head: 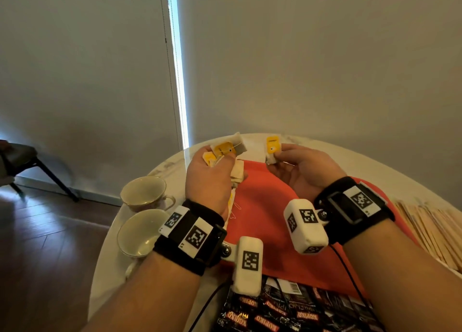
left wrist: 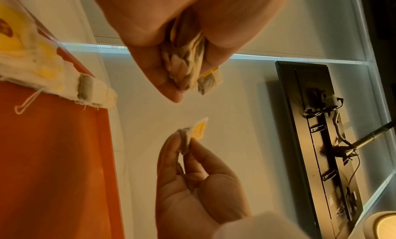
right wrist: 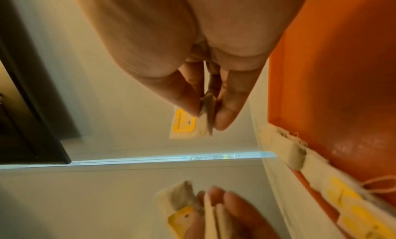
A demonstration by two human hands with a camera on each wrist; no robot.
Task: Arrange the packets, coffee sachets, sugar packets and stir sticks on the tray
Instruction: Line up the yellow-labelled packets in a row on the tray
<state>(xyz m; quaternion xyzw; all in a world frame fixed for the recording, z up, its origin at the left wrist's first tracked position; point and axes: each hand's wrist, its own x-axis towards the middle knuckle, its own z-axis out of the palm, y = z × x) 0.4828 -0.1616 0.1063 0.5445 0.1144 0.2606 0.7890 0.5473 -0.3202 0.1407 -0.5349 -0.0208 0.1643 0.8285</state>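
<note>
Left hand (head: 210,179), centre of the head view: fingers curled round a bunch of tea bags (head: 228,151) with yellow tags; the grip is full. Right hand (head: 297,166), just right of it: thumb and fingertips pinch a single tea bag (head: 272,148) by its lower end, yellow tag uppermost. The two hands are near each other but apart, both raised above the red tray (head: 270,221).

Writing: the yellow tags carry dark print and a dot, too small to read. The black coffee sachets (head: 295,311) at the bottom centre of the head view show "KOPIKO" in red-and-yellow lettering, repeated and inverted to the camera; a barcode is visible at their upper edge. The wrist bands bear square black-and-white marker codes.

Edges: more tea bags (left wrist: 42,69) lie along the tray's far edge, seen at the upper left of the left wrist view, one string looping onto the red surface. The tray's middle shows bare red. Stir sticks (head: 430,231), apparently wooden, lie in a row on the bench (head: 350,156) at the right edge of the head view. Two cups (head: 143,191) stand at the bench's left rim, beside the tray.
</note>
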